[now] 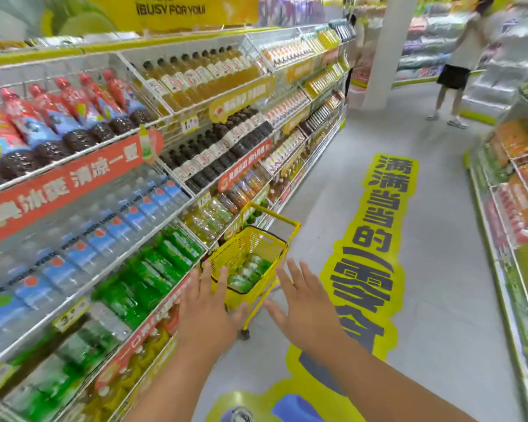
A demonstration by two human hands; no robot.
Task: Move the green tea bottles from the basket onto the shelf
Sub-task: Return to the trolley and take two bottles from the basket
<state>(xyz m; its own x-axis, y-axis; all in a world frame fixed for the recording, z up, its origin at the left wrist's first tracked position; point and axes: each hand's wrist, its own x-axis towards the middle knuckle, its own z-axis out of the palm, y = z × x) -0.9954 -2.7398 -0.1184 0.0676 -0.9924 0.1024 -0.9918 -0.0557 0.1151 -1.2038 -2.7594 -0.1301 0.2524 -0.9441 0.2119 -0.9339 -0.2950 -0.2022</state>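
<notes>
green tea bottles (247, 274): lying in yellow wheeled basket (258, 239) on aisle floor | shelf (153, 263): just left of basket, green bottles stocked | left hand (206, 312), right hand (305, 309): fingers spread, empty, flanking basket's near end

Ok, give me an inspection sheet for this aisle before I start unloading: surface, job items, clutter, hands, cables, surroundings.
Surface: grey shop floor with a large yellow floor sticker printed with dark characters.
Job's things: yellow basket on wheels, handle raised, standing beside the shelf; green tea bottles lie inside it. Shelf on the left already holds a row of green-labelled bottles.
Clutter: nothing seen on the floor around the basket.
Hands: left hand and right hand both open, fingers spread, empty, reaching toward the basket.
Cables: nothing seen.
Surroundings: another person stands at the far end of the aisle near a white pillar; a second shelving unit lines the right side.
</notes>
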